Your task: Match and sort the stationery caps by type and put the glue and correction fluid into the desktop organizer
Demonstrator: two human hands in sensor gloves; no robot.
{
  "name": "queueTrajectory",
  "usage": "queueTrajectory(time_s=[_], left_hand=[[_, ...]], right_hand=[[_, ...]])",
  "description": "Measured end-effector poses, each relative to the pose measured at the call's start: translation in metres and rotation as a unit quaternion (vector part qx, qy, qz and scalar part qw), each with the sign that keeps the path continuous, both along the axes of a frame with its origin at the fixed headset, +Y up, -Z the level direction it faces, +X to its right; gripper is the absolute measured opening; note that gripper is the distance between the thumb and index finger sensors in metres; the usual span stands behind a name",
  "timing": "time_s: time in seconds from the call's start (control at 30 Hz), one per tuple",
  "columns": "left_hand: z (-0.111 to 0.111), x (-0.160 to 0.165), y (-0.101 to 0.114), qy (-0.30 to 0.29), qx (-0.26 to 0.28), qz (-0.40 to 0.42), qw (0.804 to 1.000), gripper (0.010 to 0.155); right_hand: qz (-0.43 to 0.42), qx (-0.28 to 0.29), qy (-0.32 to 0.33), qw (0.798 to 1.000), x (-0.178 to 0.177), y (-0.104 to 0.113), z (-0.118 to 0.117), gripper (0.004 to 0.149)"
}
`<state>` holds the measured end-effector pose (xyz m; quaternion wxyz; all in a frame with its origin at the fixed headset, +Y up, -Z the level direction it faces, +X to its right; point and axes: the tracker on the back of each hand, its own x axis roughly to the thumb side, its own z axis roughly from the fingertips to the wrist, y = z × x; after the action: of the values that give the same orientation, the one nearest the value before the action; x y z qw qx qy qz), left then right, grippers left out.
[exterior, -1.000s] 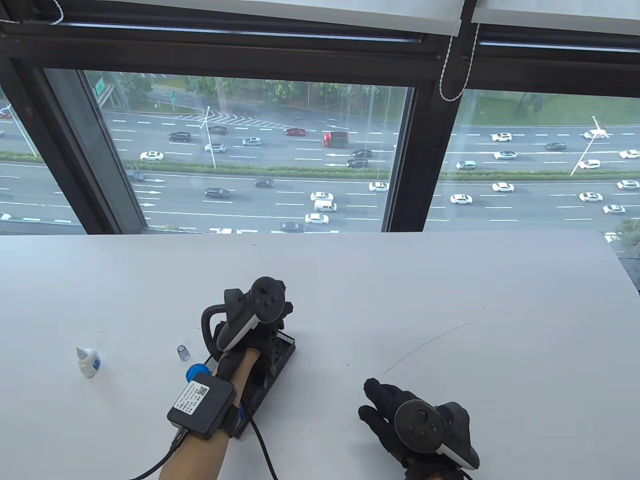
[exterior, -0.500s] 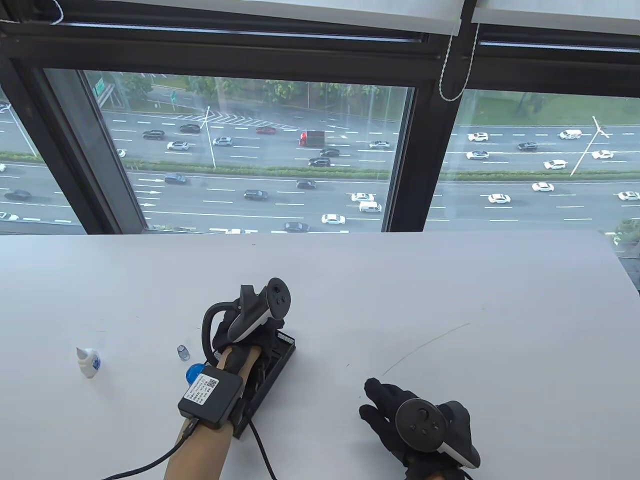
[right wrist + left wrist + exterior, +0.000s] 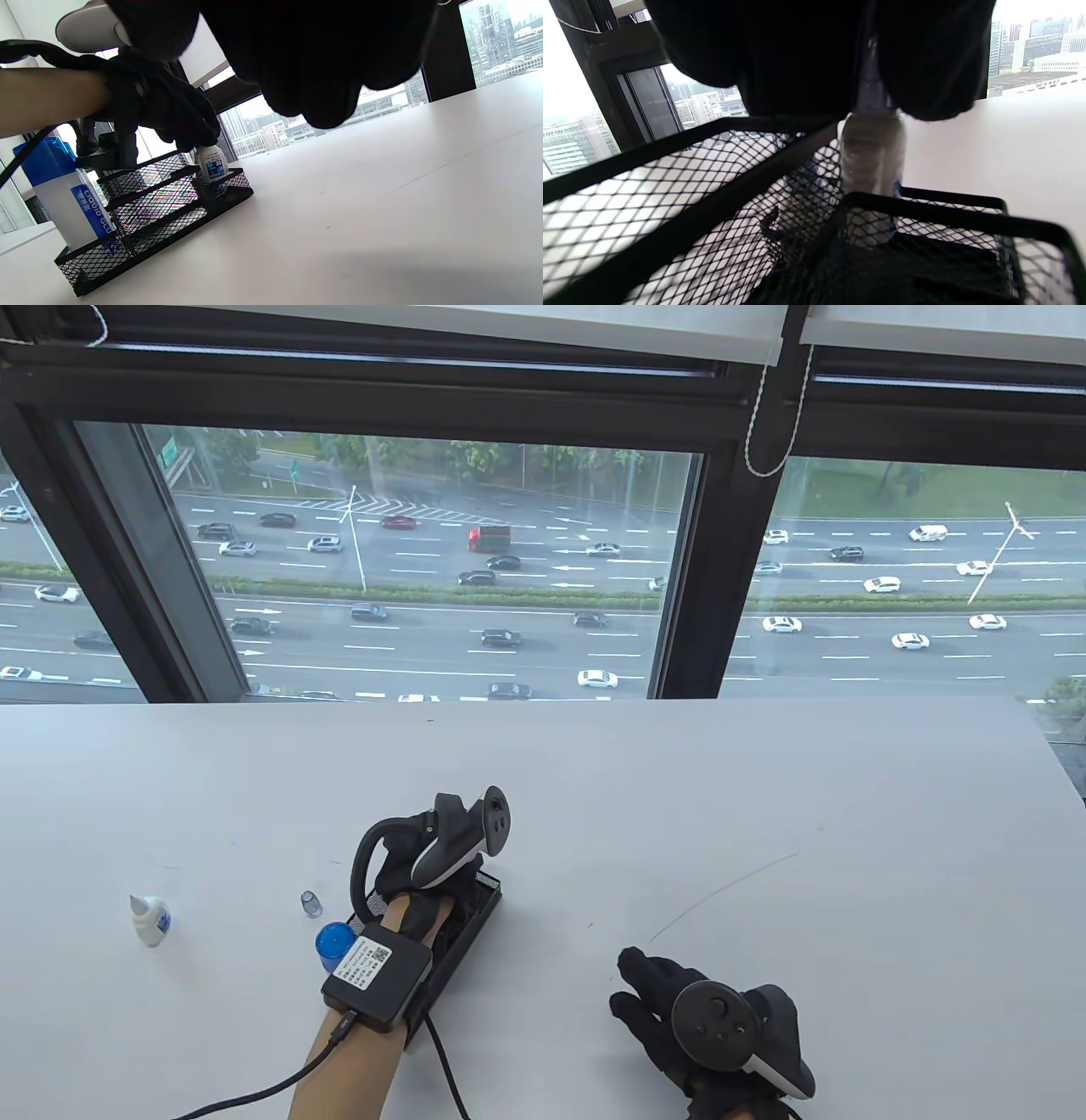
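My left hand [image 3: 458, 891] reaches down into the far end of the black mesh organizer [image 3: 490, 902]. Its fingers [image 3: 797, 55] grip the top of a small white correction fluid bottle [image 3: 211, 163] with a blue label. The bottle [image 3: 871, 156] stands upright inside a small compartment. A liquid glue bottle [image 3: 63, 199] with a blue cap [image 3: 334, 941] stands in the organizer's near end. My right hand [image 3: 657, 1005] rests flat on the table, holding nothing.
A small clear cap [image 3: 311, 903] stands on the table just left of the organizer. Farther left stands a small white bottle [image 3: 150, 920] with a bare nozzle. The white table [image 3: 679, 780] ends at a window along the far edge.
My left wrist has swung to the right and the tracker has tilted over, uncovering the blue glue cap. The right hand has stayed put.
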<state>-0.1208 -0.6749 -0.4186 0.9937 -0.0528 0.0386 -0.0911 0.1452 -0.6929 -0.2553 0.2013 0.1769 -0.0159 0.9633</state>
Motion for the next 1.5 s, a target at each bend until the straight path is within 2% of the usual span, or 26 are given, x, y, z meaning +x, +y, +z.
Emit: queueTrajectory(time_s=[0.37,0.73,0.9,0.97,1.1,1.23,1.3,1.33,1.5], left_hand=[[0.000,0.010,-0.009,-0.006,0.022,-0.085,0.996,0.053],[0.002,0.011,-0.009,-0.005,0.018,-0.104,0.994,0.052],[0.004,0.010,-0.003,0.000,0.023,-0.080,0.997,0.055],[0.006,0.010,0.005,-0.002,0.037,-0.065,0.997,0.056],[0.016,0.009,0.036,-0.014,0.073,-0.018,0.997,0.058],[0.035,0.007,0.079,-0.036,0.128,0.017,0.991,0.059],[0.045,0.003,0.094,-0.042,0.144,0.034,0.988,0.059],[0.055,-0.003,0.108,-0.045,0.164,0.051,0.984,0.060],[0.082,-0.036,0.138,-0.036,0.206,0.095,0.973,0.063]], right_hand=[[-0.003,-0.001,-0.001,1.000,0.001,0.001,0.000,0.057],[-0.002,-0.004,0.002,1.000,0.001,0.000,0.000,0.057],[-0.002,-0.004,0.002,1.000,0.001,0.000,-0.001,0.057],[-0.001,-0.004,0.002,1.000,0.001,0.000,-0.001,0.057],[0.001,-0.006,0.001,1.000,0.002,0.000,-0.001,0.057],[0.001,-0.007,-0.003,1.000,0.003,0.000,-0.001,0.057],[0.000,-0.006,-0.004,1.000,0.004,0.000,-0.001,0.057],[-0.001,-0.007,-0.005,1.000,0.005,0.000,-0.001,0.057],[0.001,-0.007,-0.010,1.000,0.007,0.000,-0.001,0.057]])
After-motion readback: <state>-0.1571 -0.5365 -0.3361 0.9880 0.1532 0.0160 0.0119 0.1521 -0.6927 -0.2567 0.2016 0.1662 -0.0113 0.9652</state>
